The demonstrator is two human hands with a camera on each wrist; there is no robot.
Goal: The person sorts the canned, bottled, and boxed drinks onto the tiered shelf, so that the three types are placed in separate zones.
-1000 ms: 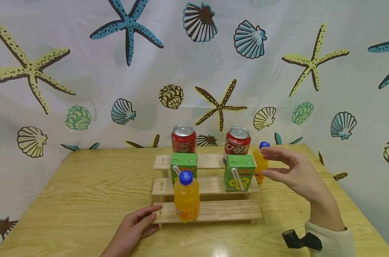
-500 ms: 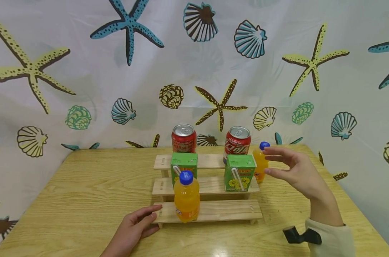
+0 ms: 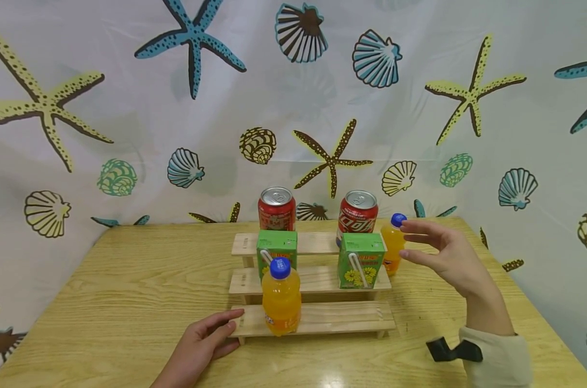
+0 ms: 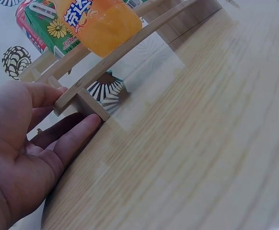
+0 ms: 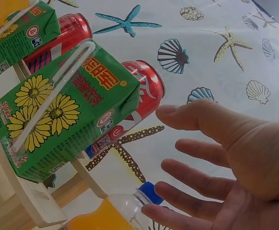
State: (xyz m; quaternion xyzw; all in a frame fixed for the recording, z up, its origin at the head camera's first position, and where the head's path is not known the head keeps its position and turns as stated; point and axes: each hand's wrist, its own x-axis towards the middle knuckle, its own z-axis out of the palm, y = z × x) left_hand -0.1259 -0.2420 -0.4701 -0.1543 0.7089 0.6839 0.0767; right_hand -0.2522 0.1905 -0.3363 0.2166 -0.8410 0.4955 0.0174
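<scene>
In the head view my left hand (image 3: pixel 201 342) holds the left end of the lowest step of a three-step wooden display rack (image 3: pixel 342 318). The left wrist view shows the fingers (image 4: pixel 77 136) against that step's end and leg. An orange soda bottle (image 3: pixel 281 299) with a blue cap stands on this step. My right hand (image 3: pixel 448 258) hovers at the rack's right side, fingers spread and holding nothing. Beside its fingertips, a second orange soda bottle (image 3: pixel 392 245) stands behind the rack's right end; the right wrist view shows its blue cap (image 5: pixel 150 192) near the fingers.
Two green drink cartons, the left one (image 3: pixel 277 245) and the right one (image 3: pixel 362 261), stand on the middle step with white straws attached. Two red soda cans, left (image 3: pixel 277 210) and right (image 3: pixel 358 215), stand on the top step. A patterned curtain (image 3: pixel 216 129) hangs behind the wooden table (image 3: pixel 128 302).
My right hand has shifted very slightly beside the rear bottle, its fingers still spread. The left hand, the rack and the drinks keep their places.
</scene>
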